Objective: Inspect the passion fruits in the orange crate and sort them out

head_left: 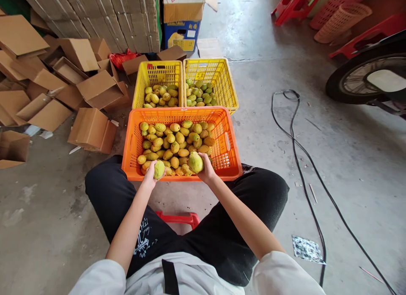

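An orange plastic crate (233,159) stands between my knees, filled with several oval yellow and yellow-green fruits (180,137). Over its near edge, my left hand (150,175) is closed around a pale green oval fruit (159,169). A larger yellow-green fruit (196,162), rounded and bumpy, is gripped in my right hand (207,169) at the crate's near side, to the right of the first. Both fruits are held just above the pile. Their exact kind cannot be told from here.
Behind the orange crate, a left yellow crate (139,85) and a right yellow crate (230,85) hold more fruit. Cardboard boxes (91,128) litter the left floor. On the right lie a black cable (294,151) and a motorbike wheel (352,81). A red stool (182,219) is under me.
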Demonstrator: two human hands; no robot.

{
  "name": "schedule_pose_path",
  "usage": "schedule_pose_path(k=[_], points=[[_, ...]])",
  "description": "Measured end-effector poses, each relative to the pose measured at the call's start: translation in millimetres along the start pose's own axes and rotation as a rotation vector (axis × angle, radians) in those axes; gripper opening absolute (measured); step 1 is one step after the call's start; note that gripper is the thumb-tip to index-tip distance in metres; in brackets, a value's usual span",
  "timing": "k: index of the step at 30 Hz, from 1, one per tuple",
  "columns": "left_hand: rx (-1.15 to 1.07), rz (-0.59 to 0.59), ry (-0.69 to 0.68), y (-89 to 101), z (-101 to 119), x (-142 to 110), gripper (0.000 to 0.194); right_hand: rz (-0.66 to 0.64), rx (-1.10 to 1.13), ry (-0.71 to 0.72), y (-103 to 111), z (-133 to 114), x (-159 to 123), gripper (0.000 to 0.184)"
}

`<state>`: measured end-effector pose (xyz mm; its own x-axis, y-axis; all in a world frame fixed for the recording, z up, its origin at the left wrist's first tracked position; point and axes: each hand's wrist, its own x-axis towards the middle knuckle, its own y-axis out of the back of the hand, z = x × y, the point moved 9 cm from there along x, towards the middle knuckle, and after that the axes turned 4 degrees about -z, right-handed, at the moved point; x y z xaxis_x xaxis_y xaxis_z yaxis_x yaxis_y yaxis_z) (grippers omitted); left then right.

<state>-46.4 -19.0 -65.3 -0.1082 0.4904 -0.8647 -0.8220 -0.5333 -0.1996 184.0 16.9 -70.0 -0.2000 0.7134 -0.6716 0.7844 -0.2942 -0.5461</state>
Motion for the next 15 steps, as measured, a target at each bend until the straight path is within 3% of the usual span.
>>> schedule_pose_path(k=[5,8,15], points=[[0.054,-0.014,-0.054,-3.1,3,-2,0.024,0.023,-0.013,-0.027,-2,4,-1,0.032],[0.12,-0.052,-0.124,-9.5,9,-8,0.014,0.042,-0.008,-0.014,-3,2,-2,0.03],[0.13,-0.034,-0.139,-11.2,9,-13,0.022,-0.055,-0.032,0.031,-10,2,-2,0.044]])
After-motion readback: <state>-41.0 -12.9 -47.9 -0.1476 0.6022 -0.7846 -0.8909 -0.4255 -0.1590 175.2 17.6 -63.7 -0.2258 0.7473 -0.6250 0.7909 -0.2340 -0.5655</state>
